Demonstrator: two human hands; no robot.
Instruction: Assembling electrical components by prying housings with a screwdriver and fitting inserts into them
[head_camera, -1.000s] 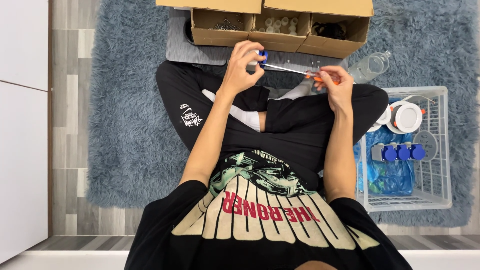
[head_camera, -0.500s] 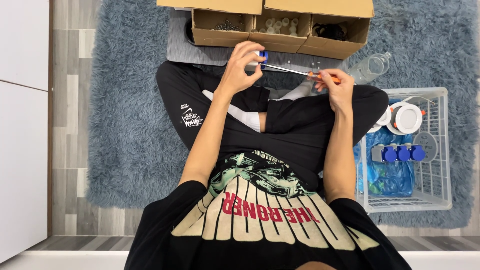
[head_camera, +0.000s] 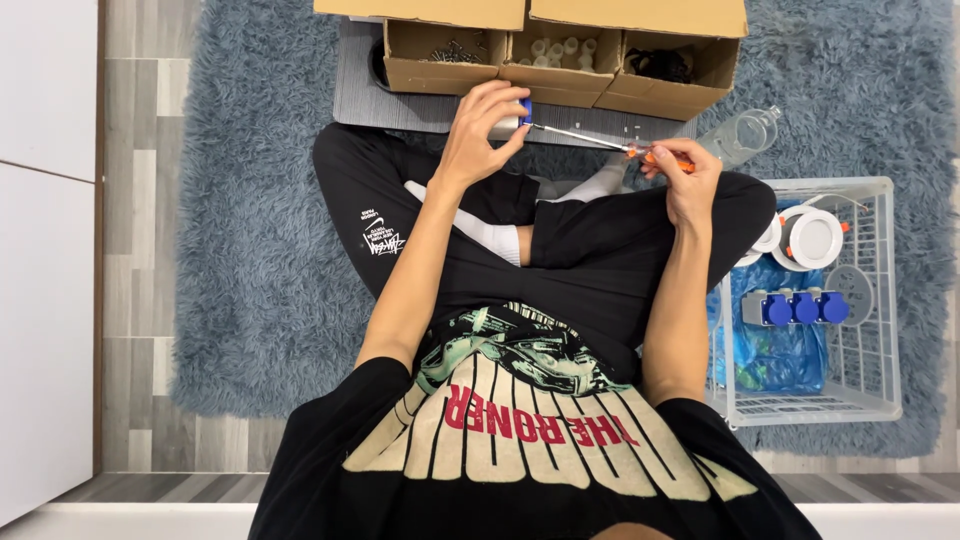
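Pinching a small blue-and-white part (head_camera: 517, 115), the left hand (head_camera: 480, 135) fingers curl tight; right hand (head_camera: 685, 180) fingers grip an orange-handled screwdriver (head_camera: 610, 142).

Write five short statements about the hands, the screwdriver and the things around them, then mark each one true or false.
1. The left hand holds a small white and blue part. True.
2. The right hand grips a hammer. False: it grips a screwdriver with an orange handle, whose tip points at the part.
3. The white wire basket sits to the person's right. True.
4. The three cardboard boxes sit inside the wire basket. False: they stand in a row on a grey board in front of the person.
5. A clear plastic bottle lies on the blue rug. True.
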